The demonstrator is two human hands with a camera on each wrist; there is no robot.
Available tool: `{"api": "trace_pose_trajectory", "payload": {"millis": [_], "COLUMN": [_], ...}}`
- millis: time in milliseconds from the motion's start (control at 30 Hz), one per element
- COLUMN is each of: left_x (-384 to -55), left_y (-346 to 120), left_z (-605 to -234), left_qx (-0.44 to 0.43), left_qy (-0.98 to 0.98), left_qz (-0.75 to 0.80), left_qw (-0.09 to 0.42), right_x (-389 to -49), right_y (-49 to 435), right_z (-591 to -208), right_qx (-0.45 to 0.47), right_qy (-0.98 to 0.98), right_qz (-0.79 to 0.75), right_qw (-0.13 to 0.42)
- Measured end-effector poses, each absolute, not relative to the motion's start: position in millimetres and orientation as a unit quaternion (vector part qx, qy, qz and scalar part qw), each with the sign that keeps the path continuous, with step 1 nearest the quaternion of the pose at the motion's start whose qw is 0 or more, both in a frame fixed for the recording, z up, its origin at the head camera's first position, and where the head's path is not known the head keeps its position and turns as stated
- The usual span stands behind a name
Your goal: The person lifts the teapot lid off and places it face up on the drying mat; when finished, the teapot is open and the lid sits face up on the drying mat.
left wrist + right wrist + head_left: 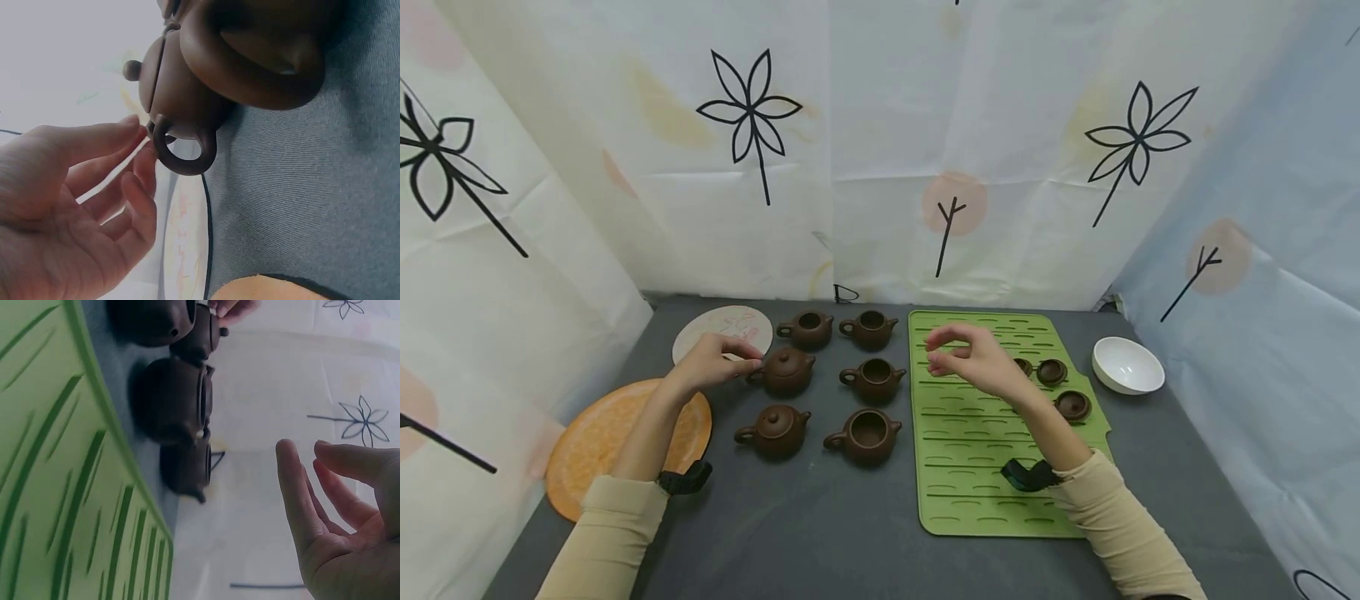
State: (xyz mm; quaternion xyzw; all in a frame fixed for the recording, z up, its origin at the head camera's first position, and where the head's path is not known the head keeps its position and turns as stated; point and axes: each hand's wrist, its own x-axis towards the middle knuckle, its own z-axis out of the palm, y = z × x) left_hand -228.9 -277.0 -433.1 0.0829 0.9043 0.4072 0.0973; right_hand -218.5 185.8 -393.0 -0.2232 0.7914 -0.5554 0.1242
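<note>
My left hand (pixel 718 360) is at the handle of a lidded brown teapot (pixel 786 372), in the middle row of several teapots. In the left wrist view, its loosely bent fingers (pixel 140 203) and thumb come right up to the ring handle (pixel 187 159). My right hand (pixel 973 360) hovers over the green mat (pixel 958 458), fingers bent and nothing held. In the right wrist view a gap shows between thumb and fingertips. Several small brown lids (pixel 1052 372) lie on the mat, partly hidden by the right hand and forearm.
Another lidded teapot (pixel 778 432) stands in front; open ones, including a front pot (pixel 868 437), stand to its right and behind. An orange plate (pixel 576 437) and a pale disc (pixel 688 333) lie left. A white bowl (pixel 1127 365) sits right of the mat. Patterned cloth hangs around the table.
</note>
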Motion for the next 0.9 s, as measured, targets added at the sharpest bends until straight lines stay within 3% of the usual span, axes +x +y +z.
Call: {"api": "trace_pose_trajectory", "payload": {"millis": [500,900], "left_x": [-221,-216], "left_y": [-277,-278], "left_z": [-452,-457], "left_qx": [0.072,0.059], "left_qy": [0.89,0.884], "left_qz": [0.443,0.461], "left_qw": [0.078,0.058], "right_x": [-262,-287], "right_y": [65,-5], "right_z": [-384,-408], "right_qx": [-0.289,-0.293], "right_qy": [0.74,0.751], "right_qz": [-0.57,-0.526], "right_qw": [0.209,0.271]}}
